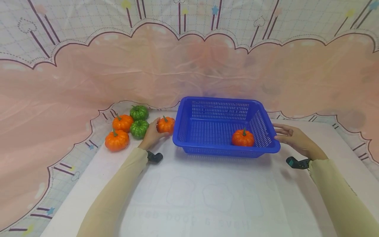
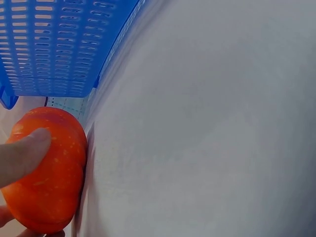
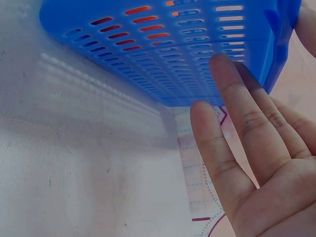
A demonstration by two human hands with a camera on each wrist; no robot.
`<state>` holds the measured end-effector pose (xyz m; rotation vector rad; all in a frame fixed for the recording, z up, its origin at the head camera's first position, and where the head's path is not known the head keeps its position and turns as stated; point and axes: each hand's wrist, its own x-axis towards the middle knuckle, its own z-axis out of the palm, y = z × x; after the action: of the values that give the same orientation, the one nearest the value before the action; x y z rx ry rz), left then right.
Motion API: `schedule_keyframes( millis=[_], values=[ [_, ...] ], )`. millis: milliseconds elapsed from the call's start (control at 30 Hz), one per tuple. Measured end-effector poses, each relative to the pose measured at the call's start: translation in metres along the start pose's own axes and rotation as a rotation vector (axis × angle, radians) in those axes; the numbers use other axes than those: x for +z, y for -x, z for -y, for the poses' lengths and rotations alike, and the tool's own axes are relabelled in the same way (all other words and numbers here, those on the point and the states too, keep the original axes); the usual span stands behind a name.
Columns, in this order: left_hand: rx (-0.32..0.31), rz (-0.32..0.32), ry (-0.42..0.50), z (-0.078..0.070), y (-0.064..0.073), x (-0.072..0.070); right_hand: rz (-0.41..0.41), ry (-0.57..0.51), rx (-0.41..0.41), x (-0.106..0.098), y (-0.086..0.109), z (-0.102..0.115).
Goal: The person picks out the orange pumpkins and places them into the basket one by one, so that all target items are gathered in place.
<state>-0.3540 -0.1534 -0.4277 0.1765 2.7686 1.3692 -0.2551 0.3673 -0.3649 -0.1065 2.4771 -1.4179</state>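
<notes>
A small orange pumpkin [image 1: 166, 125] is in the grip of my left hand [image 1: 151, 134], left of the blue basket [image 1: 226, 148]. In the left wrist view my thumb [image 2: 30, 150] lies across that pumpkin and the fingertips curl under its far side, close to the basket's wall. My right hand [image 1: 297, 141] is at the basket's right side, thumb by the rim. The right wrist view shows its fingers [image 3: 252, 118] extended along the slotted outer wall. Another orange pumpkin [image 1: 242, 138] sits inside the basket, toward the front right.
Farther left stand two green pumpkins [image 1: 139, 129] and two more orange pumpkins [image 1: 117, 141], grouped beside my left hand. The white tabletop [image 1: 207, 191] spreads in front of the basket. A patterned cloth [image 1: 207, 69] rises behind it.
</notes>
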Motion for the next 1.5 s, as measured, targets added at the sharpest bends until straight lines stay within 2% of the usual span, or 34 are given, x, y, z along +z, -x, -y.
schedule_keyframes(
  millis=[467,833,1500],
  values=[
    [0.036,-0.049,-0.001,-0.0028,0.0017,0.0013,0.000,0.015,0.004,0.0010,0.0007,0.0014],
    [0.020,-0.062,0.001,-0.0009,0.0003,0.0021,0.004,0.012,0.000,0.0007,0.0007,0.0007],
    [0.070,-0.129,0.101,-0.0049,0.0028,0.0017,0.003,0.009,-0.010,-0.0006,-0.0015,-0.0016]
  ],
)
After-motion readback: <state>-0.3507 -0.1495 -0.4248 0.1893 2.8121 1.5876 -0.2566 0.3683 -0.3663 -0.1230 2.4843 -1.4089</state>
